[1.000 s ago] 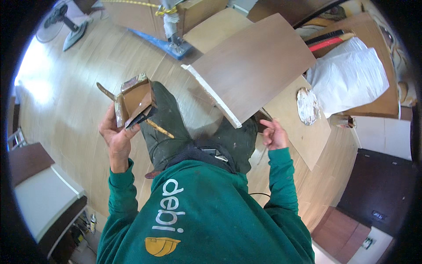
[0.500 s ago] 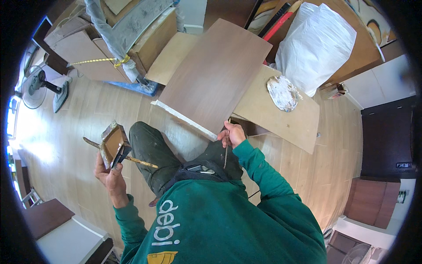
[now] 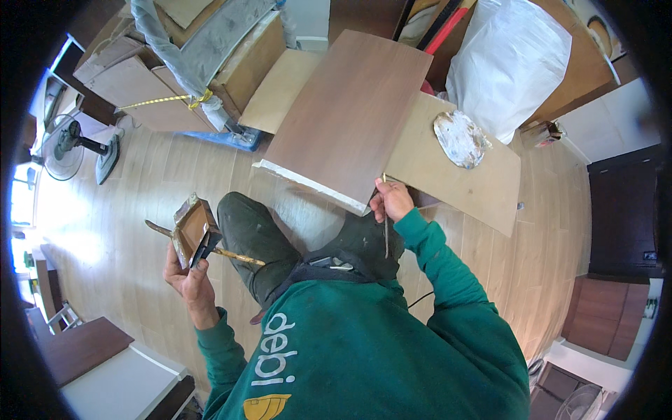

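Observation:
My left hand (image 3: 189, 281) is closed around a small open box (image 3: 194, 229) with brown insides and paint-smeared outer walls. A stained wooden stick (image 3: 240, 257) juts out from the box on its right. Over my right knee, my right hand (image 3: 393, 201) pinches a thin, slender-handled paintbrush (image 3: 386, 238). The brush points up beside the near right corner of a brown wood-look board (image 3: 350, 112). A rough whitish strip (image 3: 311, 185) runs along the board's near edge. Whether the brush tip touches the board, I cannot tell.
Under the board lies a tan panel (image 3: 483, 192), with a paint-smeared white lump (image 3: 460, 140) on it. A big white sack (image 3: 511, 66) stands behind. Wrapped furniture (image 3: 217, 59) with yellow tape is at the far left, near a fan (image 3: 70, 147).
The whole scene has shifted slightly rightward in view. Both hands keep hold of the same things, and the right hand stays near the board's corner.

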Demonstrator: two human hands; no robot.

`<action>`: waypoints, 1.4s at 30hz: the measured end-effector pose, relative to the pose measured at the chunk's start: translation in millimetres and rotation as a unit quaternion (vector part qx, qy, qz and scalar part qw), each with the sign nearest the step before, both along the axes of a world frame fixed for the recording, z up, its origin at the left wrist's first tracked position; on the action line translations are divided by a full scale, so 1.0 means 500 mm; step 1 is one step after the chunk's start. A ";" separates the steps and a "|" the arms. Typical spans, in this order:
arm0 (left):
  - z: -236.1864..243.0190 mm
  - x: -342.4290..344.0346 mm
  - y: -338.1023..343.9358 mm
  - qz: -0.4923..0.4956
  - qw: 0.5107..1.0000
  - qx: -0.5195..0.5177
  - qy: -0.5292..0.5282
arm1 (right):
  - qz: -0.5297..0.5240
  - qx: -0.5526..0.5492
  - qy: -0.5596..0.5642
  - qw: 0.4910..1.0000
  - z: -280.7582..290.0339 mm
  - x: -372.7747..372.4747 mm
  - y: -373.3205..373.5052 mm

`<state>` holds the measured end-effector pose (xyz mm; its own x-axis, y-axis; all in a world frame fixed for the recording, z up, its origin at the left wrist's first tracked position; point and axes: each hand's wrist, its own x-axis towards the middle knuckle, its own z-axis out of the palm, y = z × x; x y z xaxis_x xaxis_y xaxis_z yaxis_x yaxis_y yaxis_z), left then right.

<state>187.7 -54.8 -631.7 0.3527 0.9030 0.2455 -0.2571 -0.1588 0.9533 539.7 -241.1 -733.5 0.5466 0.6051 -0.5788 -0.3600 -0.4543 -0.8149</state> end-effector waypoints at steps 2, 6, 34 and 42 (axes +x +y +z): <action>-0.004 -0.004 0.000 0.004 1.000 -0.012 -0.006 | 0.002 0.025 -0.006 1.000 0.011 0.012 -0.009; -0.013 -0.006 -0.002 0.012 1.000 -0.016 -0.006 | 0.017 0.007 -0.031 0.999 0.050 0.038 -0.028; -0.034 -0.004 -0.008 -0.032 0.999 0.005 0.011 | 0.045 0.000 -0.015 0.999 0.083 0.069 -0.123; 0.005 0.036 0.001 -0.043 0.998 -0.001 0.040 | -0.184 0.186 -0.201 0.944 0.310 0.055 -0.168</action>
<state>205.9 -54.1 -629.4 0.4480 0.8685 0.2121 -0.1927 -0.1378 0.9715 567.3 -324.9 -578.5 0.8895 0.4522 -0.0653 -0.0662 -0.0139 -0.9977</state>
